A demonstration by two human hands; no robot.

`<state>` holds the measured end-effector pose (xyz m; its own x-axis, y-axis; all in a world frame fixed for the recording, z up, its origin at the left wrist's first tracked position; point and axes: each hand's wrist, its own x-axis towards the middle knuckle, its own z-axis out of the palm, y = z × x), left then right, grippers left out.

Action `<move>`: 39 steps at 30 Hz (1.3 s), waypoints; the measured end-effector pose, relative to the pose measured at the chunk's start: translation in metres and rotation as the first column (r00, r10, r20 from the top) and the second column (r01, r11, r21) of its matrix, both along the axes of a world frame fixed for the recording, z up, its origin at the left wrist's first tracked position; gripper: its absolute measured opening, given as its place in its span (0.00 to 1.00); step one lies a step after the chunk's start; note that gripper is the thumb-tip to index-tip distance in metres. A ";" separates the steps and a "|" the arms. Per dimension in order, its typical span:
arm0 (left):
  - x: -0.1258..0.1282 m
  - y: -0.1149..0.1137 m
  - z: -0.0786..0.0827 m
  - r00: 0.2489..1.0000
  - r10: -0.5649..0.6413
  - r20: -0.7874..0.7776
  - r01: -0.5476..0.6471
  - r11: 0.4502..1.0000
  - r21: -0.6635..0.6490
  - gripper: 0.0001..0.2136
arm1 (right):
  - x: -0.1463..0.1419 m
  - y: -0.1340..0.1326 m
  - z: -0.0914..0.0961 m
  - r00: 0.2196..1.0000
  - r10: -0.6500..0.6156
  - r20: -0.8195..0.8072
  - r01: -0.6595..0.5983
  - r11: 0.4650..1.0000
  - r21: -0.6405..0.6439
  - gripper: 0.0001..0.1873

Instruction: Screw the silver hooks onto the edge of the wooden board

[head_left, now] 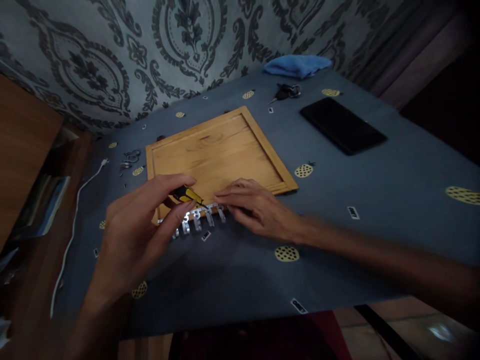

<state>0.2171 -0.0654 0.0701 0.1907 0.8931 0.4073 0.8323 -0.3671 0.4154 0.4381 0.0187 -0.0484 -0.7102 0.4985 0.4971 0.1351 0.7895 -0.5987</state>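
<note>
My left hand (133, 230) pinched a yellow-and-black screwdriver (190, 195), tip at a silver metal hook strip (197, 220); my right hand (258, 207), half-curled, lay at its end, grip indiscernible.

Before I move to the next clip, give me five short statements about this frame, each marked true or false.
1. The left hand holds a yellow-and-black screwdriver. True.
2. The metal hook rail lies along the near edge of the wooden panel. True.
3. The blue cloth lies on the wooden panel. False: the blue cloth is at the far edge of the table.
4. The flat black device lies left of the wooden panel. False: the flat black device lies right of it.
5. A white cable lies left of the wooden panel. True.
</note>
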 end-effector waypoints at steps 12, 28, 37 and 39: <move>-0.002 0.005 -0.002 0.997 -0.052 -0.061 0.049 0.998 -0.037 0.10 | -0.012 0.015 -0.005 0.992 0.118 0.051 -0.103 0.966 -0.236 0.23; -0.002 0.007 -0.005 0.999 -0.043 -0.027 0.041 0.996 -0.085 0.09 | -0.012 0.017 -0.005 0.989 0.128 0.078 -0.109 0.972 -0.206 0.20; 0.000 0.007 -0.008 1.000 -0.014 -0.010 0.012 0.994 -0.109 0.09 | -0.012 0.017 -0.008 0.991 0.110 0.074 -0.093 0.975 -0.203 0.20; -0.001 0.007 -0.007 1.000 -0.023 0.000 0.023 0.993 -0.113 0.09 | -0.011 0.018 -0.009 0.993 0.112 0.032 -0.102 0.969 -0.226 0.20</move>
<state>0.2160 -0.0588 0.0627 0.2118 0.9288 0.3040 0.8246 -0.3369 0.4546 0.4270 0.0367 -0.0570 -0.7841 0.5133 0.3489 0.0873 0.6478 -0.7568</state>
